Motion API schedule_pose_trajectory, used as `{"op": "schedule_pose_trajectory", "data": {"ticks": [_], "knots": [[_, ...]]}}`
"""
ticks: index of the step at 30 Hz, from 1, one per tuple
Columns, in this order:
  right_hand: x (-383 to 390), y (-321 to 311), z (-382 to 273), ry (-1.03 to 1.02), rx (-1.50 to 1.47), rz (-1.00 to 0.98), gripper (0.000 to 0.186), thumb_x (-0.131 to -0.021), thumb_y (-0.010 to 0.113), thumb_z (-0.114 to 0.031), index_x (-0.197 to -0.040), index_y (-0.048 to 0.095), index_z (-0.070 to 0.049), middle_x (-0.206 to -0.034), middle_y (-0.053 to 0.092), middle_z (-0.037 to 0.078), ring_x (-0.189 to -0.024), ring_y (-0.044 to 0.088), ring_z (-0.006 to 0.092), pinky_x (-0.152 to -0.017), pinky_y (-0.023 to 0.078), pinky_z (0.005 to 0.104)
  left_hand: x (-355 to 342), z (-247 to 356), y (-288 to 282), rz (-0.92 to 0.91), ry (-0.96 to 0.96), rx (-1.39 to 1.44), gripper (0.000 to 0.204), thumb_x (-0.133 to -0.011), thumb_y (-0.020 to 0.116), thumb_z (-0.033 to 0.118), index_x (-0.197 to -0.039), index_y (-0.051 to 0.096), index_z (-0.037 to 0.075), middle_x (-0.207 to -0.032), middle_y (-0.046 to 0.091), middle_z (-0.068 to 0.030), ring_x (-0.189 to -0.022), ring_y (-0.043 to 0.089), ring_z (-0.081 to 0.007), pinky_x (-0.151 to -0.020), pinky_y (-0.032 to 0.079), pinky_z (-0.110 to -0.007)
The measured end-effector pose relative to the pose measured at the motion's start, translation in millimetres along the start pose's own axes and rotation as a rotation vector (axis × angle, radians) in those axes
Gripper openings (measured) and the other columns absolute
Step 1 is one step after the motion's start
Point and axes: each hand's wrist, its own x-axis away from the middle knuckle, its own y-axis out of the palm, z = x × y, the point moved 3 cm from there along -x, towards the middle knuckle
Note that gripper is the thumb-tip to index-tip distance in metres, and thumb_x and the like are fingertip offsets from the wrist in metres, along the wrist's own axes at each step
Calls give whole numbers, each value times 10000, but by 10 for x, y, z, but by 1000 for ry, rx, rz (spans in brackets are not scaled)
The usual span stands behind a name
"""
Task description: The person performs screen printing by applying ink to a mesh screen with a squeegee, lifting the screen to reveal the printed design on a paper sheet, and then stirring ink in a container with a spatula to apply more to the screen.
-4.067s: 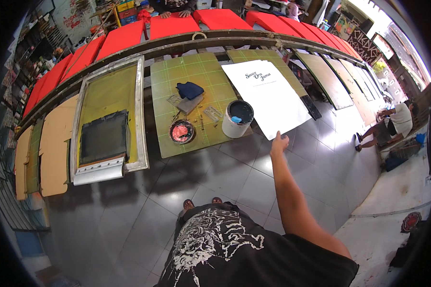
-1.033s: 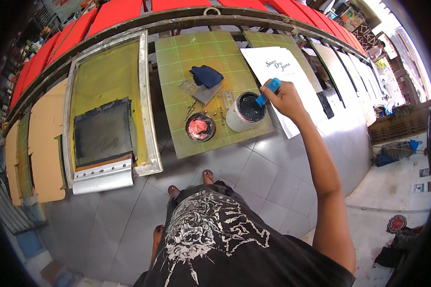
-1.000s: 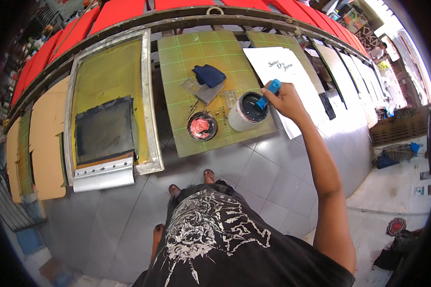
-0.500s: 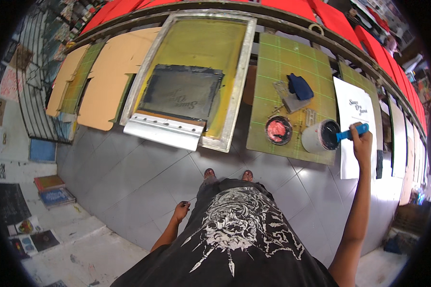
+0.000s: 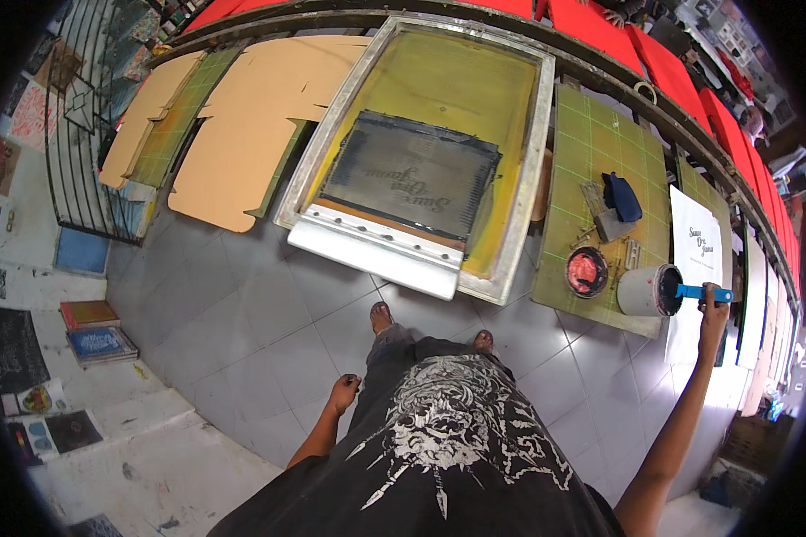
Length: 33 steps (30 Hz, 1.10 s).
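Note:
My right hand [image 5: 713, 306] is closed round the blue handle of a spatula [image 5: 694, 292]. The spatula's far end reaches into the dark mouth of a white tub [image 5: 638, 291], which seems tipped to the right; the blade is hidden in it. Dark ink coats the tub's inner rim. Down beside my left thigh, my left hand [image 5: 344, 392] hangs with curled fingers; what they hold, if anything, cannot be made out. Left of the tub sits a small pot of pinkish-red ink [image 5: 587, 271]. A white sheet with black lettering [image 5: 697, 234] lies behind my right hand.
Ahead stands a printing screen [image 5: 519, 179] in a metal frame, with a wide squeegee [image 5: 376, 255] across its near end. A dark blue cloth [image 5: 622, 199] lies on the green gridded board [image 5: 582, 134]. Tan boards [image 5: 242, 134] are at left, red panels [image 5: 591, 31] behind. Grey tiles cover the floor.
The view has swung left, so the screen and boards sit further right in the picture. The spatula handle has gone from slanting upward to nearly level, still in my right hand.

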Motion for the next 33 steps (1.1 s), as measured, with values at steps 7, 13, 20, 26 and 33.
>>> {"op": "schedule_pose_trajectory", "data": {"ticks": [7,13,20,26,33], "knots": [[360,-73,34,274,5,132,481,-922,662,-468,-1128,683,-34,-804,509,0,-699,457,94,-615,392,266,-428,-204,-1372,79,0,-215,424,-947,640,296,-1196,598,-45,-1029,707,-194,-909,680,-278,-814,523,-356],[560,47,62,363,-257,384,413,-961,625,-436,-1183,691,-95,-917,606,-20,-703,416,69,-638,375,243,-403,466,-1732,-85,59,-665,460,-946,626,348,-1193,604,-39,-1048,705,-222,-1008,684,-310,-856,521,-367],[557,78,-351,140,65,263,367,-958,620,-377,-1057,725,-40,-696,490,-14,-614,442,87,-582,376,266,1051,3497,-701,-432,395,-357,359,-962,607,294,-1171,629,3,-1114,674,-147,-998,653,-271,-893,501,-369],[579,-84,-367,72,161,145,382,-940,663,-358,-1061,721,-1,-781,631,38,-686,517,103,-631,412,279,1338,4724,1577,-1107,812,-400,599,-885,719,279,-1361,484,3,-1254,595,-183,-1160,578,-279,-1009,446,-388],[520,-137,-601,-91,-5,91,242,-923,692,-222,-1016,726,-1,-801,695,53,-761,628,106,-697,487,262,1293,5013,3945,-575,1120,-272,1060,-695,858,397,-1457,291,-74,-1457,387,-288,-1343,421,-396,-1123,352,-441]]}}
